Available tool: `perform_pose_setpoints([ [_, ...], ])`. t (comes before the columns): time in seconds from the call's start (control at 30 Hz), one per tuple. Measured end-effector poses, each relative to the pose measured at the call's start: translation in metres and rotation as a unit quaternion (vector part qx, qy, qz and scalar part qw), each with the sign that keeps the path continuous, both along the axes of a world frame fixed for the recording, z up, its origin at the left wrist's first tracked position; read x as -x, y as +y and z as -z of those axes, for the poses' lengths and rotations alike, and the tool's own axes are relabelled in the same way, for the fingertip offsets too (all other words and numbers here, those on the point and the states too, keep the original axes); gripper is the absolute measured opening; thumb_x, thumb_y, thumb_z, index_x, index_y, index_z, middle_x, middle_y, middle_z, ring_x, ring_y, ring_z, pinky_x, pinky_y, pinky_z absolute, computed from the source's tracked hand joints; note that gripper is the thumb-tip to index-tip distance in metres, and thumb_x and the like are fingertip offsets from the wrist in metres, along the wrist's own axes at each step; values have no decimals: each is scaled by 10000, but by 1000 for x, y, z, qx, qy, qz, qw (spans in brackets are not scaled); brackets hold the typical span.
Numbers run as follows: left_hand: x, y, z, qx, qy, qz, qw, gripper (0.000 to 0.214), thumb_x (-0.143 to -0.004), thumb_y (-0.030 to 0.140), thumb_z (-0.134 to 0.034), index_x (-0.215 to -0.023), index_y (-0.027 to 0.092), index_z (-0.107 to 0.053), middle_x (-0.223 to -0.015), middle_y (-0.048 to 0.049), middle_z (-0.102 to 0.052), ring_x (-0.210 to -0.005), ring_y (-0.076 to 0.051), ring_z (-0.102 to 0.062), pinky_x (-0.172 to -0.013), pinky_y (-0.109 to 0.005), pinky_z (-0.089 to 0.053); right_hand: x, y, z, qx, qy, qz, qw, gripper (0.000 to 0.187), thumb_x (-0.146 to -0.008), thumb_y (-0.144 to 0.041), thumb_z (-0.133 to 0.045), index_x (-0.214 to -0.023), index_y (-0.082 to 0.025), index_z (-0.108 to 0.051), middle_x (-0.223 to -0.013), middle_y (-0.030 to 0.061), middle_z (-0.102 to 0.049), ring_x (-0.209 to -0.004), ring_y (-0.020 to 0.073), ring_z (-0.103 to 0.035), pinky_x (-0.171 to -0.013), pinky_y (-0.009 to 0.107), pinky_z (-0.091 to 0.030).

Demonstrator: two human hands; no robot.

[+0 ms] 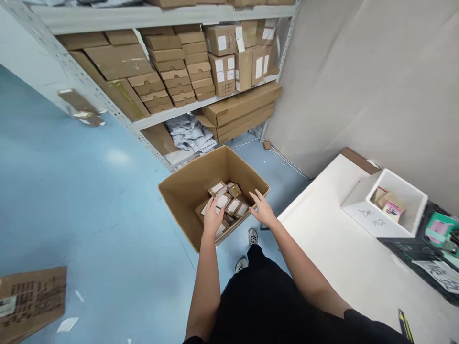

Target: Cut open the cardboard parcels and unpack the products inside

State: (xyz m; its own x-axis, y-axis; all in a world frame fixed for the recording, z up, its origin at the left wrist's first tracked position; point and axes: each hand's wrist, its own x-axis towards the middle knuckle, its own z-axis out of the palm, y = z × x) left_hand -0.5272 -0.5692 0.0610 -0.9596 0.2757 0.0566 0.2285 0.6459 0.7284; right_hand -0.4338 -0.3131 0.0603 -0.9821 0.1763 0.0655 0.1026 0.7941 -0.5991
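Small boxes (233,206) lie in the carton (201,177), probably light and stiff, best gripped by opposite sides. Left hand (213,218) hovers loosely spread above them; right hand (263,210), fingers spread, is at the right rim.

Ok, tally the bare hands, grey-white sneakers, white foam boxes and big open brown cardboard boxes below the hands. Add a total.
Bare hands: 2
Grey-white sneakers: 2
White foam box: 1
Big open brown cardboard box: 1
Total: 6

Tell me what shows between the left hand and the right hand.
In the head view, small brown boxes with white labels, inside the large open carton, show between the left hand and the right hand.
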Motion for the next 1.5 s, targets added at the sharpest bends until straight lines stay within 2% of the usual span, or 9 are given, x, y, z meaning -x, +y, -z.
perform_pose_setpoints([
  [0.23,49,40,-2,51,-20,11,998,564,-973,329,-596,-1530,254,-554,-1664,-112,-456,-1505,-314,-479,-1247,-514,-426,67,35,31,44,-23,-32,998,770,-926,-248,-645,-1654,-295,-397,-1734,110,-309,-1561,308,-378,-1256,506,-383],
  [0.33,63,46,2,67,-37,-3,997,562,-977,337,-600,-1533,273,-552,-1680,-97,-434,-1506,-310,-478,-1236,-498,-438,93,43,46,56,-37,-61,996,774,-913,-242,-661,-1646,-282,-414,-1729,117,-318,-1553,311,-395,-1253,500,-390],
  [0.43,64,35,10,75,-55,-26,995,557,-977,333,-607,-1527,262,-558,-1677,-108,-438,-1513,-305,-469,-1226,-480,-448,120,40,56,68,-48,-89,993,766,-907,-239,-664,-1636,-271,-430,-1725,121,-324,-1553,303,-397,-1250,488,-396],
  [0.57,58,4,28,82,-94,-66,990,541,-972,343,-619,-1506,266,-577,-1662,-124,-453,-1470,-303,-521,-1177,-454,-494,155,28,67,72,-73,-103,989,734,-920,-246,-646,-1625,-244,-444,-1708,139,-350,-1542,297,-420,-1240,472,-412],
  [0.77,72,-41,73,57,-130,-109,984,541,-973,377,-617,-1502,264,-582,-1650,-129,-464,-1388,-298,-598,-1111,-430,-546,197,14,93,18,-129,-123,984,706,-920,-220,-635,-1607,-207,-471,-1698,163,-359,-1511,325,-458,-1210,468,-449],
  [0.93,108,-52,130,53,-164,-88,981,536,-966,313,-613,-1500,264,-595,-1672,-110,-441,-1428,-300,-568,-1137,-439,-538,226,5,126,-53,-140,-141,979,732,-936,-232,-609,-1642,-233,-416,-1742,133,-279,-1510,344,-438,-1200,490,-454],
  [1.07,135,-49,188,92,-198,-51,975,543,-947,245,-641,-1489,238,-607,-1669,-115,-448,-1473,-305,-521,-1202,-428,-481,251,-5,170,-95,-181,-146,968,761,-941,-218,-585,-1668,-225,-361,-1769,128,-207,-1523,347,-396,-1207,489,-433],
  [1.27,157,-43,290,148,-252,-27,956,583,-940,215,-652,-1517,227,-573,-1689,-135,-412,-1446,-326,-540,-1179,-435,-496,287,-10,267,-134,-291,-143,936,801,-930,-221,-615,-1679,-193,-332,-1778,164,-159,-1529,394,-359,-1200,508,-402],
  [1.5,197,-20,426,214,-312,26,925,668,-935,237,-658,-1581,208,-489,-1742,-167,-302,-1450,-363,-519,-1178,-463,-471,324,-9,395,-129,-319,-184,921,839,-923,-234,-624,-1694,-205,-294,-1792,147,-95,-1535,404,-338,-1182,511,-401],
])
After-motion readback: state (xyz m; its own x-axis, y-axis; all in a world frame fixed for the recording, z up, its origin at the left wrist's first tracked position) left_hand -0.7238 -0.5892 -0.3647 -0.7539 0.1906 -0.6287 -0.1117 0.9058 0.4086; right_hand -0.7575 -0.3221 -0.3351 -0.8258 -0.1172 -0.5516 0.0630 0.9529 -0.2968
